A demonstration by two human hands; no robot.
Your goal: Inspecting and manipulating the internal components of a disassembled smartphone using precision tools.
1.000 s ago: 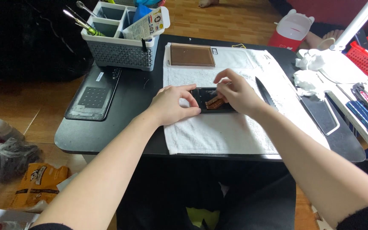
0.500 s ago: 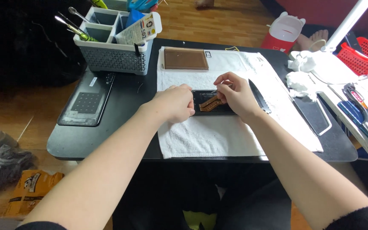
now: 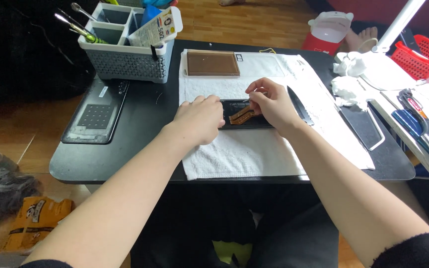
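Note:
An opened black device [image 3: 254, 120] lies on a white towel [image 3: 244, 154] in the middle of the black table [image 3: 140, 129]. An orange flex cable [image 3: 241, 116] shows inside it. My left hand [image 3: 199, 119] rests with curled fingers on the device's left end and holds it down. My right hand [image 3: 271, 105] hovers over the device's right half, its fingertips pinched on a thin metal tool [image 3: 250, 99] that points at the cable. The right end of the device is hidden under this hand.
A grey basket [image 3: 125, 62] of tools stands at the back left, with a dark flat device [image 3: 95, 116] in front of it. A brown panel [image 3: 213, 63] lies behind the towel. To the right are a black panel [image 3: 361, 126], crumpled tissues [image 3: 348, 84], a lamp base [image 3: 388, 72] and a red basket [image 3: 423, 52].
My right hand has lifted slightly and shifted back, so more of the orange flex cable shows. My left hand stays on the device's left end. The view has shifted a little.

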